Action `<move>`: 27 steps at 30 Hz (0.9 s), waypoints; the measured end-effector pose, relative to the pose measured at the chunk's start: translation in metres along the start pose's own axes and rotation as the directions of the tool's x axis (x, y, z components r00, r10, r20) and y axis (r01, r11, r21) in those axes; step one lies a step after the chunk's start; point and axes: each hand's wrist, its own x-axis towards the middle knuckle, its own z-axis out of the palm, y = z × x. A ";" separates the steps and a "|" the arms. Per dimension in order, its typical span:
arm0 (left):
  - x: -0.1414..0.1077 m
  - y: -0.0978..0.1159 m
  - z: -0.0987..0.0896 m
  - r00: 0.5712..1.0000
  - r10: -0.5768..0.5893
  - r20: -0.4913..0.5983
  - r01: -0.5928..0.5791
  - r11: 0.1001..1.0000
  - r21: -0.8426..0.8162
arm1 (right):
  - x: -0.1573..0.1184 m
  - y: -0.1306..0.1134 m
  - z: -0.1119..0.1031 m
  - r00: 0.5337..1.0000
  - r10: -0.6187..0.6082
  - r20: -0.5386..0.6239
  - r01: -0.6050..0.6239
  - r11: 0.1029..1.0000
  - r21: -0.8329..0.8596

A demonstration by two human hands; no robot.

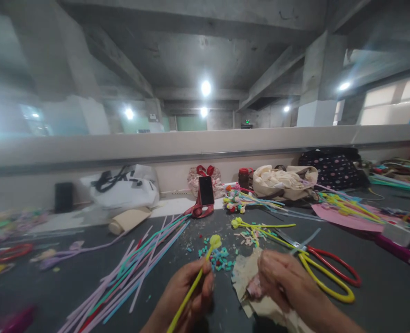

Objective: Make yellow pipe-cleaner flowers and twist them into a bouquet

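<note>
Slanting up and rightward from the bottom edge, which cuts it off, a yellow stem [190, 296] sits pinched in the left hand [181, 287], its bloom [216, 241] uppermost. The right hand [284, 276] grips a pinkish object [255, 287], mostly hidden, perhaps wrapped, over cream fabric [240, 273].

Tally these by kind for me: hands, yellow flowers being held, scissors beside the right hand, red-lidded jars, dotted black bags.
Hands: 2 (left hand, right hand)
Held yellow flower: 1
Scissors beside the right hand: 1
Red-lidded jar: 1
Dotted black bag: 1
Total: 6
</note>
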 end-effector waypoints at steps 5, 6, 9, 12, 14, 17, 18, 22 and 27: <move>0.001 0.005 -0.004 0.995 -0.051 0.088 0.056 0.997 -0.055 | -0.005 0.016 0.020 0.978 0.125 0.167 -0.068 0.947 -0.313; 0.001 0.004 -0.004 0.996 -0.032 0.082 0.037 0.997 -0.061 | -0.005 0.018 0.020 0.974 0.133 0.182 -0.056 0.926 -0.373; 0.001 0.003 -0.002 0.999 0.005 0.047 -0.003 0.999 -0.045 | -0.006 0.022 0.017 0.973 0.108 0.203 -0.004 0.889 -0.458; 0.000 0.001 0.000 0.999 0.039 0.011 -0.039 0.999 0.001 | -0.006 0.028 0.015 0.975 0.120 0.187 -0.013 0.872 -0.490; -0.001 -0.001 0.000 0.998 0.061 0.001 -0.061 0.997 0.035 | -0.006 0.031 0.016 0.972 0.156 0.177 -0.044 0.856 -0.515; 0.001 -0.004 -0.002 0.998 0.056 0.036 -0.060 0.993 0.104 | -0.003 0.029 0.017 0.977 0.120 0.175 -0.007 0.843 -0.538; 0.003 -0.005 -0.003 0.997 0.046 0.054 -0.053 0.990 0.132 | -0.002 0.027 0.017 0.985 0.073 0.159 0.022 0.850 -0.527; 0.006 -0.010 -0.006 0.994 0.009 0.110 -0.033 0.974 0.222 | 0.003 0.019 0.016 0.999 0.047 0.023 -0.038 0.953 -0.299; 0.005 -0.015 0.001 0.990 -0.027 0.140 -0.012 0.961 0.275 | 0.008 0.015 0.013 0.997 0.054 -0.062 -0.059 0.995 -0.080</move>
